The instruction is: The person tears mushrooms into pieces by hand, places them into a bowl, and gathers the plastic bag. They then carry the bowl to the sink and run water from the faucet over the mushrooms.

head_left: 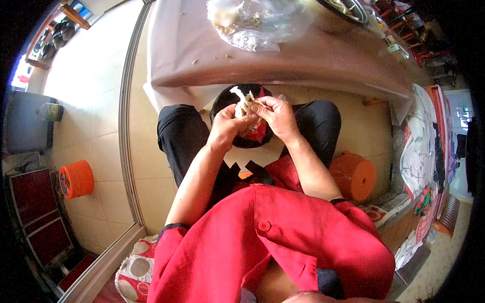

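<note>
One black container (220, 99), something red (261, 133) inside

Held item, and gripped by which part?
A pale, pronged bunch: left hand around its lower end, right hand pinching its side; exact contacts unclear.

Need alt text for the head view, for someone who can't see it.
Left hand and right hand grip a pale clump above a black container between the knees; beyond, a plastic bag lies on a covered table.
</note>
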The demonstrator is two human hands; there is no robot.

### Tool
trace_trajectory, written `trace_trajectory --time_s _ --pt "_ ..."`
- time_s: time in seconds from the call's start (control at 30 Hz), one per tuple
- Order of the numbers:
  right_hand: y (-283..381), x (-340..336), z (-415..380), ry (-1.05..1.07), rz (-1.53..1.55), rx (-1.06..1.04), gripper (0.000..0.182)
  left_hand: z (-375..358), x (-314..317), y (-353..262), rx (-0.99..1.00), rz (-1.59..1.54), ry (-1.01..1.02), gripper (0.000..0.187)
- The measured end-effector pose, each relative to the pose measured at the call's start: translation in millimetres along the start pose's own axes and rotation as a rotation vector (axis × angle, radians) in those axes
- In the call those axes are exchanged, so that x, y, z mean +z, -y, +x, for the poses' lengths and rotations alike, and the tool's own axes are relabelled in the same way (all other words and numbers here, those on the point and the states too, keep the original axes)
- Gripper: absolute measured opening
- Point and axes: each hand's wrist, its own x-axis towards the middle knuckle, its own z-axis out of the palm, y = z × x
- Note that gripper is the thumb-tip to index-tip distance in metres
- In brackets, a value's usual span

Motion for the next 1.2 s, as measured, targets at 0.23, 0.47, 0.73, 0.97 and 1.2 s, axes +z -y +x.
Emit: trace_trajectory --time_s 0.23,0.47,0.73,0.97,1.2 --pt "-2 -2 -2 0.013 -0.131 -0.063 0.018 0 -6 0 -0.060 0.034 0.024 0.015" --pt "22 -37 3 -0.226 0.507 -0.018 0.012 -5 -4 -9 -0.045 0.072 -0.069 0.018" --pt "-13 8 -1 0.187 0.016 -0.097 0.037 -2 -3 3 0.109 0.450 -0.170 0.024" --pt "-16 7 1 0.100 -0.146 -0.058 0.040 -3 0 3 0.209 0.730 -0.137 0.029" --pt "2 -20 0 0.142 0.298 0.117 0.020 -5 -8 0 0.045 0.029 0.074 0.027"
